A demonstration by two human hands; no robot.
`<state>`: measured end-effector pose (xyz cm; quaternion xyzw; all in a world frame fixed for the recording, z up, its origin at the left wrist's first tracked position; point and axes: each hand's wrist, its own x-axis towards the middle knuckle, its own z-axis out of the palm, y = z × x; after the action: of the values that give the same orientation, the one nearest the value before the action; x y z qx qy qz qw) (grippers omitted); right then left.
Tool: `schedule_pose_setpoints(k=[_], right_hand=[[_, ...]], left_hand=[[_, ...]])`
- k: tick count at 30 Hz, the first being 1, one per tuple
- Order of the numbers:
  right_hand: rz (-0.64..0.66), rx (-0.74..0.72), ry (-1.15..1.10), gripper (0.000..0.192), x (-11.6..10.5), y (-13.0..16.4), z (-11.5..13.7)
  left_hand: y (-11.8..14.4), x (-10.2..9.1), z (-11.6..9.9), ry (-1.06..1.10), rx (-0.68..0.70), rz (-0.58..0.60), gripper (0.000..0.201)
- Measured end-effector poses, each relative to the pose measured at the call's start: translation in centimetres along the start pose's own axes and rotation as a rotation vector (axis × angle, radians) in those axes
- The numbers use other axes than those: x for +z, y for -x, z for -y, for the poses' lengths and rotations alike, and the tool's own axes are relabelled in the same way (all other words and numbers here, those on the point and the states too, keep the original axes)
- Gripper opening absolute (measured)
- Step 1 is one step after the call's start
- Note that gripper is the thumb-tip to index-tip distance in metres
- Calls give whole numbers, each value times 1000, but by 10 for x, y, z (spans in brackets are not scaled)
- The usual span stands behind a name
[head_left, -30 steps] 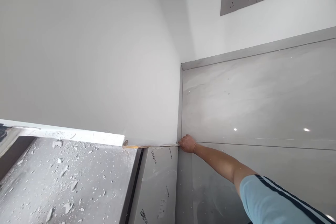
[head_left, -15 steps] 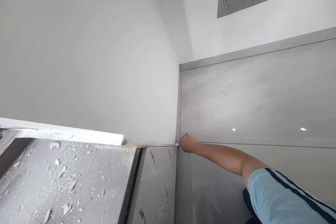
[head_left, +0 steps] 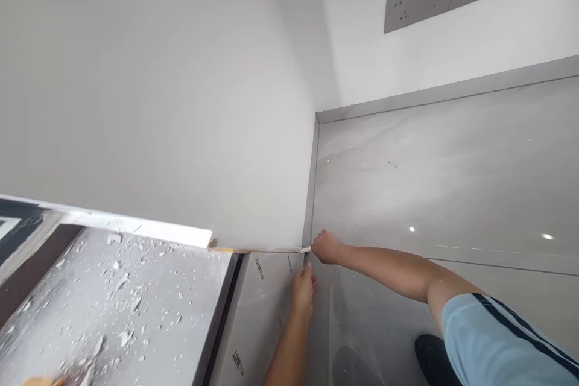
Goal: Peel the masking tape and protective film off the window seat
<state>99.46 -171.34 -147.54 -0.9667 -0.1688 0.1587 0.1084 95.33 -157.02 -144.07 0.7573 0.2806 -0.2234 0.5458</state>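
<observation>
I have the right hand (head_left: 326, 247) closed, pinching a pale strip (head_left: 306, 249). The strip lies just left of that hand, its long axis along the lower edge of the wall (head_left: 203, 132). The left hand (head_left: 304, 289), slightly farther from it, sits below; its grasp I cannot tell.

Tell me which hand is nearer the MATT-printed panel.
Left. The left hand is over the right edge of the panel; the right hand is farther right, past its far corner.
</observation>
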Motion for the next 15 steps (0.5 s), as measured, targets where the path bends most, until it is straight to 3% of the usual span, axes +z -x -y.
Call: schedule_pose_setpoints(k=[2, 5, 11, 15], right_hand=[[-10, -6, -14, 13, 2, 1, -5], [-51, -11, -26, 19, 9, 0, -15], [-48, -32, -54, 23, 23, -7, -23], [74, -10, -274, 23, 19, -1, -34]], left_hand=[[-25, 34, -7, 92, -54, -37, 20], [-48, 58, -11, 206, -90, -128, 20], [-60, 67, 0, 253, 7, -282, 19], [-61, 66, 9, 115, 123, -343, 23]])
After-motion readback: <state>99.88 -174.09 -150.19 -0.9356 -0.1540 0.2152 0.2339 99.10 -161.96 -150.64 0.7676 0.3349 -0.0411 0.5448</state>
